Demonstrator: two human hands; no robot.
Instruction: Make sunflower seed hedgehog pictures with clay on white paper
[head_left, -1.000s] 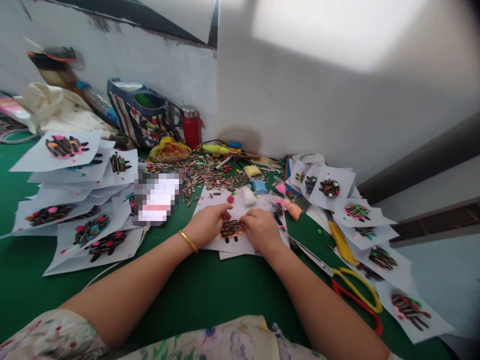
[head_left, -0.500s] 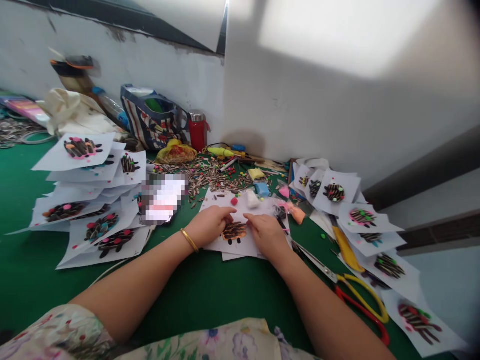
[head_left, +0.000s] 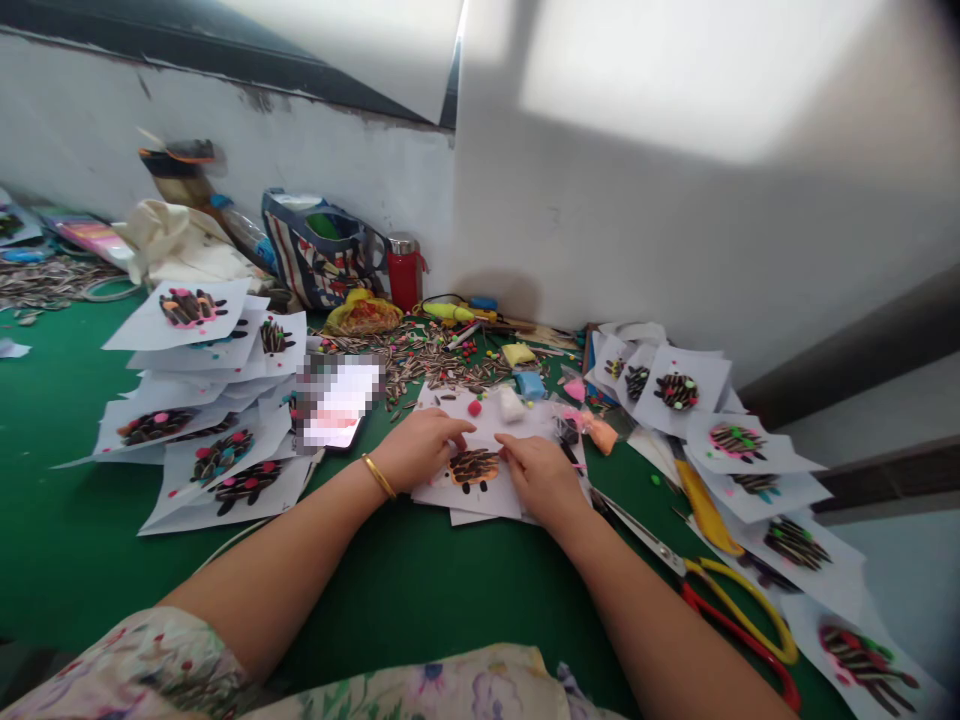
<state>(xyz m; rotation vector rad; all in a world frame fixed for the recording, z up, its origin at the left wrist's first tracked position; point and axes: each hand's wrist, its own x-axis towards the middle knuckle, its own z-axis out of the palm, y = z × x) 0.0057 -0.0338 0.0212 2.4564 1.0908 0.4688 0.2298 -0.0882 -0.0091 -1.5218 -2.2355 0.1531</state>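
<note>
On stacked white paper sheets [head_left: 487, 507], a dark-striped, orange-edged oval figure [head_left: 474, 467] was flanked by the left hand [head_left: 426, 450] at nine o'clock and the right hand [head_left: 546, 482] at three, both half-curled; whether anything was pinched in either grip could not be told.

The lit, black-edged phone [head_left: 346, 405] is pixelated past reading; the pale floral sleeve [head_left: 172, 660] runs off the bottom edge; the left hand [head_left: 427, 447] hides part of the white paper sheet [head_left: 489, 432].
</note>
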